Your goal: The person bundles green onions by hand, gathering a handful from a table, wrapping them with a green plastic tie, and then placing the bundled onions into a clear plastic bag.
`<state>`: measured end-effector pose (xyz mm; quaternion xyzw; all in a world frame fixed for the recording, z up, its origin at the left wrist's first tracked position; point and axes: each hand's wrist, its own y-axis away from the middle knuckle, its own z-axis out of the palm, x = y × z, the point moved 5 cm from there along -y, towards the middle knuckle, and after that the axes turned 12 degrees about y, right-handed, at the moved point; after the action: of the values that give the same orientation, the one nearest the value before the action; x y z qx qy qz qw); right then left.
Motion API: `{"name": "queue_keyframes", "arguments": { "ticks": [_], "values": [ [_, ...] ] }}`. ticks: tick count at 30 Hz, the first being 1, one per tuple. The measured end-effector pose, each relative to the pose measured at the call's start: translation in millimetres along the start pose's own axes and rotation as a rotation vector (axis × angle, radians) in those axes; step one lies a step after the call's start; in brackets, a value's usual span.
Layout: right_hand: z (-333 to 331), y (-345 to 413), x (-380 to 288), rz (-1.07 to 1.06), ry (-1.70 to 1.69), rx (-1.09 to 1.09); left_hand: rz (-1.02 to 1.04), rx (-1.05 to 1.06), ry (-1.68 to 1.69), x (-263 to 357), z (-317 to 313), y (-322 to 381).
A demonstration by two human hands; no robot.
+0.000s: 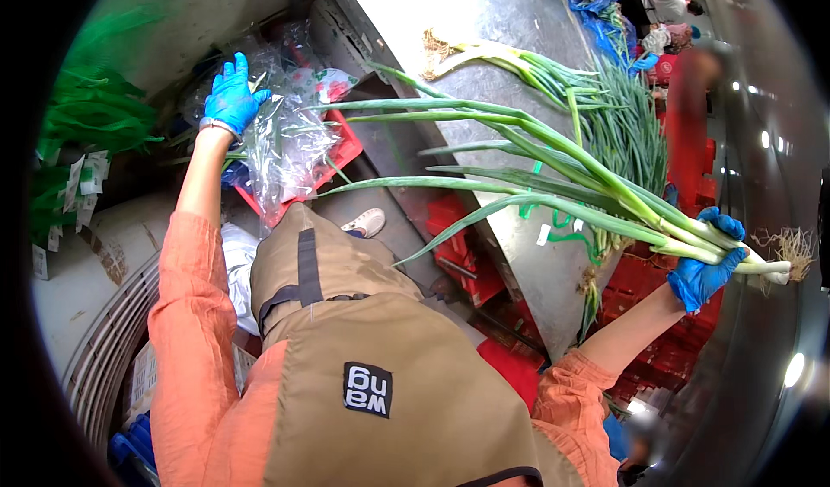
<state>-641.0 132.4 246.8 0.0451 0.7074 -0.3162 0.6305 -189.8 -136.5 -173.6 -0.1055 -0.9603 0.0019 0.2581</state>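
Note:
My left hand [235, 98], in a blue glove, is spread over crumpled clear plastic bags [282, 143] that lie in and around a red plastic crate [343, 146]. In my right hand [707, 263], also blue-gloved, several large green onions [603, 192] are gripped near their white stems. Their roots point right and their long leaves reach left across the metal table. A smaller bunch of green onions [512, 62] rests on the metal table [467, 111], roots to the left. Beyond it a big pile of green onions [626, 124] lies along the table's far side.
Green mesh bags [97, 104] with white tags hang at the left. Green bands [574, 231] lie near the table's edge. Red crates [460, 247] stand below the table, and more red crates [674, 331] are at the right. Other people [668, 0] are in the upper right background.

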Motion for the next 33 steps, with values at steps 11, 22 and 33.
{"name": "queue_keyframes", "arguments": {
  "ticks": [11,22,33],
  "values": [
    [17,-17,-26,0.06,0.099,0.051,0.605,-0.071,1.037,252,-62,39],
    [31,-32,6,0.235,-0.033,0.146,0.777,-0.591,1.237,290,-52,32],
    [67,-87,117,0.451,-0.021,0.045,0.192,-0.813,1.895,211,-55,-1]
  ]
}}
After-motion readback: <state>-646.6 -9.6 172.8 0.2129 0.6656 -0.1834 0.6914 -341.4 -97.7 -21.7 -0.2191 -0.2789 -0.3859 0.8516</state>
